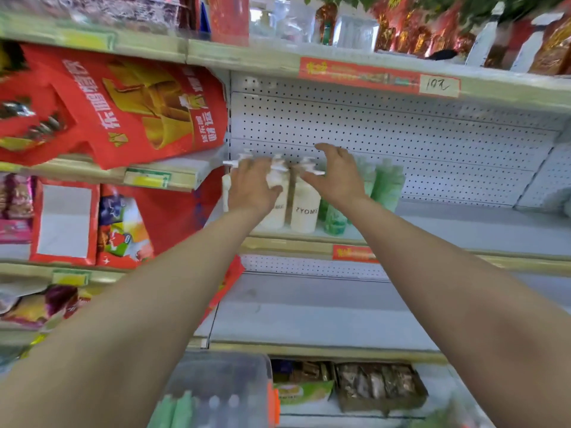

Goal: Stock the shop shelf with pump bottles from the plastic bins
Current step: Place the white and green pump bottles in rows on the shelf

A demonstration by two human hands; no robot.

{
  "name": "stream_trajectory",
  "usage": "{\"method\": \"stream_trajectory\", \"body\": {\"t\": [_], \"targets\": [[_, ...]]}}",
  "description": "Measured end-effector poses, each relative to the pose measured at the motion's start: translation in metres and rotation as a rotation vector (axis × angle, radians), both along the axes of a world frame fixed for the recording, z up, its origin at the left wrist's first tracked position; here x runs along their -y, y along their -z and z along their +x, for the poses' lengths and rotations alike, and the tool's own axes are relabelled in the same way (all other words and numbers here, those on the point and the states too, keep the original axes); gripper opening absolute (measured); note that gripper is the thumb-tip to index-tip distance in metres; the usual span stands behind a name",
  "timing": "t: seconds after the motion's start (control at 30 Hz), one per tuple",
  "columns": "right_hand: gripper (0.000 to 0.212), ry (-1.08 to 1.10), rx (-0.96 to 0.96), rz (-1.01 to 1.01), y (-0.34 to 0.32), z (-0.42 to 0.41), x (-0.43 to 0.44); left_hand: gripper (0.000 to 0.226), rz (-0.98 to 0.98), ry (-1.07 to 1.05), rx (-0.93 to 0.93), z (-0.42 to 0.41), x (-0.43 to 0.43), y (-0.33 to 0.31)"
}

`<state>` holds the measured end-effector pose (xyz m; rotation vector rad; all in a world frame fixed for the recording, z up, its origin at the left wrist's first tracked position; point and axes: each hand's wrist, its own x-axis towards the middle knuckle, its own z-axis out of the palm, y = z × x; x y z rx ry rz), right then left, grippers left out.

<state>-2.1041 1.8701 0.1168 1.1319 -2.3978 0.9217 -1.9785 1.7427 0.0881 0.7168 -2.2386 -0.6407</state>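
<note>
Several white pump bottles [306,208] stand at the left end of a grey shop shelf [463,227], with green pump bottles [387,185] to their right. My left hand [251,185] is closed around the pump top of a white bottle. My right hand [335,171] hovers over the neighbouring white pump with fingers spread, touching or just above it. A clear plastic bin [222,387] at the bottom holds green and white bottles.
Red gift bags [123,103] fill the shelves on the left. The shelf below [309,313] is bare grey. A perforated back panel [401,128] is behind the bottles. Boxes of packaged goods [380,384] sit on the lowest shelf.
</note>
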Motion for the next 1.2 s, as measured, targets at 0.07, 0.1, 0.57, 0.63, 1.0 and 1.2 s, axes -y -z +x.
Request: {"method": "stream_trajectory", "body": {"t": [0.07,0.1,0.57,0.63,1.0,1.2], "targets": [[0.066,-0.014,0.002,0.016,-0.002,0.03,0.012,0.055,0.001,-0.032,0.011,0.029,0.009,-0.004],[0.067,-0.018,0.003,0.021,-0.002,0.043,0.017,0.056,-0.002,-0.05,0.02,0.042,0.012,-0.005],[0.069,-0.077,0.22,0.199,0.12,0.139,0.066,0.052,0.152,-0.162,0.149,0.154,0.06,0.099],[0.068,-0.086,0.276,0.242,0.153,0.14,0.072,0.053,0.198,-0.189,0.188,0.16,0.065,0.131],[0.063,-0.137,0.722,0.672,0.385,0.141,0.084,0.053,0.621,-0.316,0.531,0.197,0.078,0.348],[0.068,-0.181,0.97,0.897,0.498,0.143,0.078,0.06,0.891,-0.422,0.705,0.224,0.07,0.455]]}}
